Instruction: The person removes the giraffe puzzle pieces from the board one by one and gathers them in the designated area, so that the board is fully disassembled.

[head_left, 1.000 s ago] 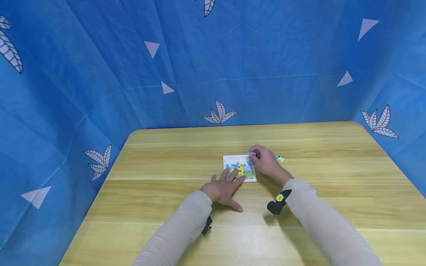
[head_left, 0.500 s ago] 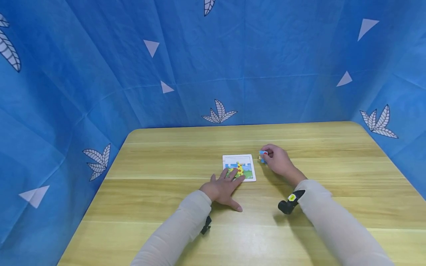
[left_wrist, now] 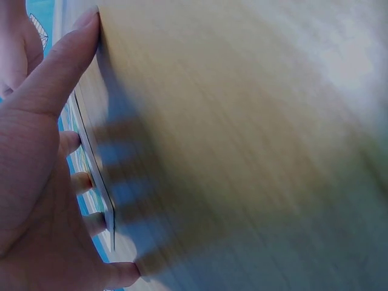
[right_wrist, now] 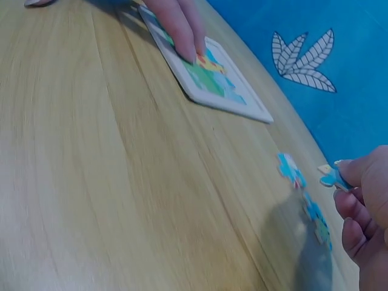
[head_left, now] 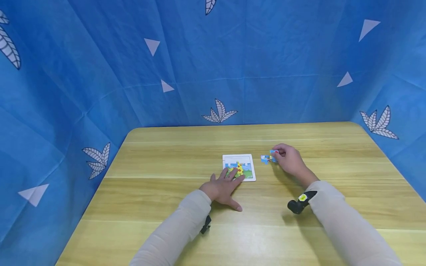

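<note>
A jigsaw puzzle in a white frame (head_left: 237, 158) lies mid-table; its lower part shows a yellow giraffe (head_left: 240, 169) on green and blue, while the upper strip is bare white. My left hand (head_left: 225, 189) is spread flat, its fingertips resting on the lower part of the picture and covering some of it. To the right of the frame, my right hand (head_left: 290, 162) pinches a blue puzzle piece (right_wrist: 333, 176) between thumb and fingers, raised over the table. Beneath and beside it lie loose puzzle pieces, a blue-and-white one (right_wrist: 292, 170) and a blue-and-yellow one (right_wrist: 317, 221).
The wooden table (head_left: 166, 159) stretches out on all sides of the puzzle. Behind its far edge hangs a blue cloth (head_left: 199, 59) with leaf and triangle prints. Each wrist wears a black camera mount, the right one (head_left: 301, 202) hanging under the sleeve.
My right hand has moved right, away from the frame's upper right corner, carrying the pinched piece to beside the loose pieces. The left hand has stayed on the puzzle.
</note>
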A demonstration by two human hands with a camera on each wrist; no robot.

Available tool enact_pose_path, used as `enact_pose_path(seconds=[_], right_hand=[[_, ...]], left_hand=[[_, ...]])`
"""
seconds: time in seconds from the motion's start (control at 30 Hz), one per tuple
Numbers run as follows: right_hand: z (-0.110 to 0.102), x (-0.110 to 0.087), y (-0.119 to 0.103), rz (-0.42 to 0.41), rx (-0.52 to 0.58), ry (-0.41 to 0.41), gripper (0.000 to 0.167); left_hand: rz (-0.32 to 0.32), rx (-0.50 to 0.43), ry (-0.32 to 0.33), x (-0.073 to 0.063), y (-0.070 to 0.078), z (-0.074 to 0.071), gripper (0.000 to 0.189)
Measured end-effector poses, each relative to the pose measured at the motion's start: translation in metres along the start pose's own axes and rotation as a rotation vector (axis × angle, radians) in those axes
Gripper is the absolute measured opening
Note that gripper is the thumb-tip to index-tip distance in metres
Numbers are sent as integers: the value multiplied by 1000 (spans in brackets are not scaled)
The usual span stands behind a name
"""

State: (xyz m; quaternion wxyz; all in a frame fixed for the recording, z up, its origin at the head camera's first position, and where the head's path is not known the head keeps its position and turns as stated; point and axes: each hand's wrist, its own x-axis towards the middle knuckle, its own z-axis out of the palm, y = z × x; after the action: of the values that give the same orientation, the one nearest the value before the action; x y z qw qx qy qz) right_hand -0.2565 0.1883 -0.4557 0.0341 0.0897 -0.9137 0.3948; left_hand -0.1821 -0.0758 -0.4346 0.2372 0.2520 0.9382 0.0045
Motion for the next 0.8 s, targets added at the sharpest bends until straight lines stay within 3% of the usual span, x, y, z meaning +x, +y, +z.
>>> enact_pose_path(seconds=[0.4,0.8], right_hand=[[-10,-8,16,3,-26,23,29],[-23,-16,28,77,-46,11,35]], left_hand=[[-5,-16,-11,0,-1,0,106],[4,-24,-9,-1,-1,-1,106]])
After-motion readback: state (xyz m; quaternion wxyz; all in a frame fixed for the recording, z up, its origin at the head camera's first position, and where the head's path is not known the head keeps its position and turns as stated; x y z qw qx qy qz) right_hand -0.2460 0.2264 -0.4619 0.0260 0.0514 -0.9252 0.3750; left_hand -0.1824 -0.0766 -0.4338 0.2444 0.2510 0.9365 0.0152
